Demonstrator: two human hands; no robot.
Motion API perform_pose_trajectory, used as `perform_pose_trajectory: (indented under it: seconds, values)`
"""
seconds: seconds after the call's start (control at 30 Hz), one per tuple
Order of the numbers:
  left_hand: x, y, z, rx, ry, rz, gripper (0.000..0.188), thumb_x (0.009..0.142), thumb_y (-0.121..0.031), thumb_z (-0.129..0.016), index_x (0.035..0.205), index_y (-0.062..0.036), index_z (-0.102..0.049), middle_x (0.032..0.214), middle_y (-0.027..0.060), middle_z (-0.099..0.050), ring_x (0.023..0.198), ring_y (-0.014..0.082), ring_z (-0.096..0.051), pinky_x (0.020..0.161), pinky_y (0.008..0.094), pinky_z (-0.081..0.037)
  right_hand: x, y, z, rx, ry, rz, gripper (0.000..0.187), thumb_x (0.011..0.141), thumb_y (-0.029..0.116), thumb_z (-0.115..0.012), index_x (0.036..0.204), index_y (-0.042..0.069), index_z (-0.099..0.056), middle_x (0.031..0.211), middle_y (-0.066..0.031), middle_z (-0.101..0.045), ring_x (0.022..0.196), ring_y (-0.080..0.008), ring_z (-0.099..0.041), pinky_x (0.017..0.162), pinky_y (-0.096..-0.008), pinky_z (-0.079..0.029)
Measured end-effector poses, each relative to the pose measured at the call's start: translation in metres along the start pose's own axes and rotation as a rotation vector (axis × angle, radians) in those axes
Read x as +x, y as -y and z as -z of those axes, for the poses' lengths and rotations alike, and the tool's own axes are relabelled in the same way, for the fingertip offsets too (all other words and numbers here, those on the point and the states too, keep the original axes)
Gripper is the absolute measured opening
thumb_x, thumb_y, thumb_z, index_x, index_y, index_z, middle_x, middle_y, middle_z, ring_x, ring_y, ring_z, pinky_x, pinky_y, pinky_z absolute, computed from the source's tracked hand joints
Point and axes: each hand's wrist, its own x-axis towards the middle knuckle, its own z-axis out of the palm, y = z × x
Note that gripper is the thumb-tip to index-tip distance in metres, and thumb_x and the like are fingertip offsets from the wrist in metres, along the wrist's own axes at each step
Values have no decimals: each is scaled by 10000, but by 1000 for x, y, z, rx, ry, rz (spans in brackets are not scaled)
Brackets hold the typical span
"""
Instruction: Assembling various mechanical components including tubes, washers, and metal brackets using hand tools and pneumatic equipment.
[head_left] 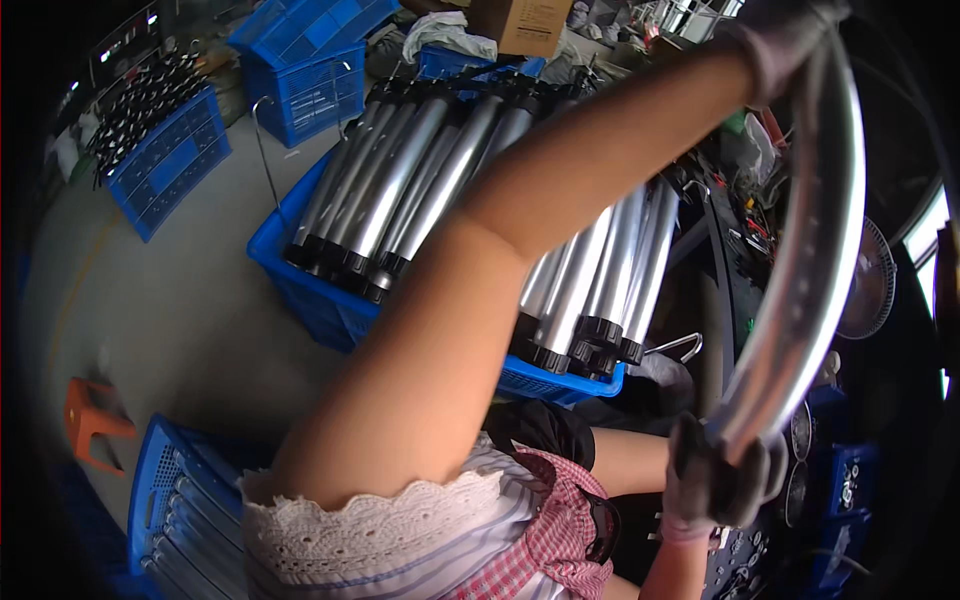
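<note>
A long curved silver metal rim [815, 260] arcs down the right side of the view. My left arm crosses the picture from the lower left to the upper right, and my gloved left hand [785, 40] grips the rim's upper end. My right hand [718, 482], in a dark glove, is closed around the rim's lower end near the bottom right. The rim is held in the air, above a dark, cluttered workbench [735, 265].
A blue crate [310, 300] holds several silver tubes [400, 180] with black end caps. More blue crates [300, 70] stand at the upper left, and another with tubes [165, 500] at the lower left. An orange stool [95, 420] sits on the grey floor. A fan [872, 280] is at the right.
</note>
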Motion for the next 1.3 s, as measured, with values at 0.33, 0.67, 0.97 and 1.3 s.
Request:
perform_pose_trajectory:
  seconds: [0.33,0.67,0.97,1.3]
  values:
    - [-17,-132,437,610,-246,519,423,873,-349,-688,1118,-39,-536,805,178,-644,584,210,-659,532,314,-585,1,38,-52,706,503,-99,434,685,110,-695,1101,209,-619,1151,-144,-593,892,-282,-625,707,-370,-512]
    - [-29,-117,623,1651,-503,559,820,809,-342,-735,1387,36,-294,1156,281,-605,1048,385,-636,918,448,-516,-53,15,-81,644,934,-249,526,715,60,-650,1235,92,-575,1222,-194,-576,946,-335,-617,789,-436,-472]
    - [-101,-81,623,3030,-83,60,701,869,-262,-654,1482,-175,-325,1556,63,-302,1343,286,-432,1066,492,-386,-38,17,-82,678,887,-245,440,715,22,-638,1154,55,-620,1218,-205,-594,947,-349,-621,806,-447,-470]
    - [-234,-117,556,2420,-702,925,849,817,-196,-732,1512,-278,-252,1388,145,-453,1227,318,-510,1008,459,-436,-54,15,-66,700,953,-221,425,710,37,-641,1134,68,-626,1204,-189,-600,933,-336,-621,797,-443,-468]
